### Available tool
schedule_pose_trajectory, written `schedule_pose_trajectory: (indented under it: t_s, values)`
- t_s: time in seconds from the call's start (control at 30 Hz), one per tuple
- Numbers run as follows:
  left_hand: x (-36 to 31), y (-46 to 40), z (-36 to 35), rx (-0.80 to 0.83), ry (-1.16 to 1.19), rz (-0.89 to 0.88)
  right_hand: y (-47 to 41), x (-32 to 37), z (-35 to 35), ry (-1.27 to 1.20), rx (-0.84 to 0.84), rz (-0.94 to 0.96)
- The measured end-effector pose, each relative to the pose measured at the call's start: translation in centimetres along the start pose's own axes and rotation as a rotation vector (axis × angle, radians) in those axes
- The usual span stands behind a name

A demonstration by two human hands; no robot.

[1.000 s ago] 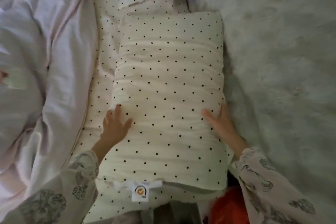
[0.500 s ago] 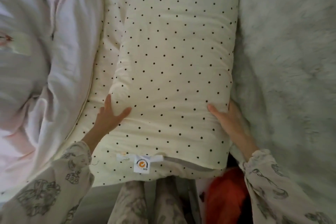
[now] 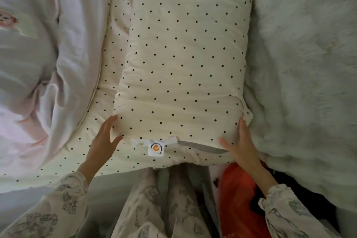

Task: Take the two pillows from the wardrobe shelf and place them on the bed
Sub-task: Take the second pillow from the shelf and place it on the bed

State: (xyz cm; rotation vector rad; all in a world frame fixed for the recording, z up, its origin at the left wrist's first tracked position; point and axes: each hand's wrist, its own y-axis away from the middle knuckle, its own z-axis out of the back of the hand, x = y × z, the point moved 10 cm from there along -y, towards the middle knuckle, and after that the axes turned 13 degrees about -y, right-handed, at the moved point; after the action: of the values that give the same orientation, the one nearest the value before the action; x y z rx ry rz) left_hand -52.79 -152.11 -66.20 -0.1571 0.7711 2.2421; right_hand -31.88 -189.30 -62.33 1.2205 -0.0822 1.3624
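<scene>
White tag (image 3: 156,148) sewn on pillow (image 3: 185,60) near edge, approx 6 o'clock: orange round logo w/ check mark, "SGS" printed below. Smaller tag (image 3: 140,143) just beside it at 9 o'clock: yellowish print, too small to read.

Setting: home bedroom. Evidence: bed with dotted cream sheet (image 3: 87,152), dotted pillow (image 3: 185,60), pink duvet (image 3: 38,67), grey fleecy blanket (image 3: 301,67).

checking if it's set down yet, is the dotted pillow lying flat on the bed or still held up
Lying flat. The dotted pillow rests on the dotted sheet, label end nearest; the left hand and right hand lie against its near corners with straight fingers.
</scene>
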Motion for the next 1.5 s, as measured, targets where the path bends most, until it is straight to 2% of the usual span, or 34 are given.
schedule_pose_trajectory:
  t_s: [0.1,0.2,0.3,0.37,0.5,0.6,0.7,0.87,0.97,1.03,1.13,1.23,1.37,1.43,1.5]
  values:
    - [0.6,-0.1,0.5,-0.074,-0.098,0.047,1.0,-0.9,-0.2,0.210,-0.011,0.040]
    - [0.6,-0.4,0.8,-0.110,-0.137,0.110,2.2,-0.7,0.6,0.310,-0.212,0.114]
    - [1.1,0.1,1.5,-0.183,0.042,0.135,3.6,0.0,1.9,0.228,-0.471,0.152]
    - [1.7,0.5,1.7,-0.179,0.233,0.184,3.8,0.3,2.6,0.100,-0.539,0.130]
    - [2.0,0.1,1.9,-0.173,0.316,0.214,3.6,-0.4,2.4,-0.184,-0.497,0.035]
    - [0.9,-0.6,1.5,-0.147,0.303,0.144,3.1,-1.0,2.0,-0.232,-0.462,0.005]
    - [-0.2,-1.1,0.1,-0.075,0.207,0.059,1.7,-0.8,1.6,-0.113,-0.381,0.051]
    - [0.0,-2.2,-1.6,0.089,0.086,-0.048,0.5,-1.5,0.5,0.187,-0.153,0.191]
    - [-0.4,-2.3,-1.7,0.084,-0.035,-0.126,0.3,-1.8,0.0,0.352,-0.057,0.234]
    - [-0.7,-2.2,-1.4,0.012,-0.085,-0.097,0.2,-1.6,0.0,0.413,-0.097,0.223]
    - [-0.9,-1.3,-0.7,-0.112,-0.119,0.010,0.6,-1.3,0.5,0.352,-0.247,0.163]
    - [-0.2,-0.1,-0.2,-0.181,0.033,0.183,1.5,-1.1,1.5,0.259,-0.372,0.094]
    - [-0.9,1.7,-0.9,-0.177,0.126,0.265,2.4,-0.8,4.2,0.260,-0.529,0.035]
    - [-1.7,2.7,-2.3,-0.121,0.108,0.280,2.6,-1.8,5.4,0.288,-0.588,-0.042]
    - [-1.8,3.1,-3.7,-0.044,0.079,0.317,2.6,-3.1,5.5,0.324,-0.578,-0.128]
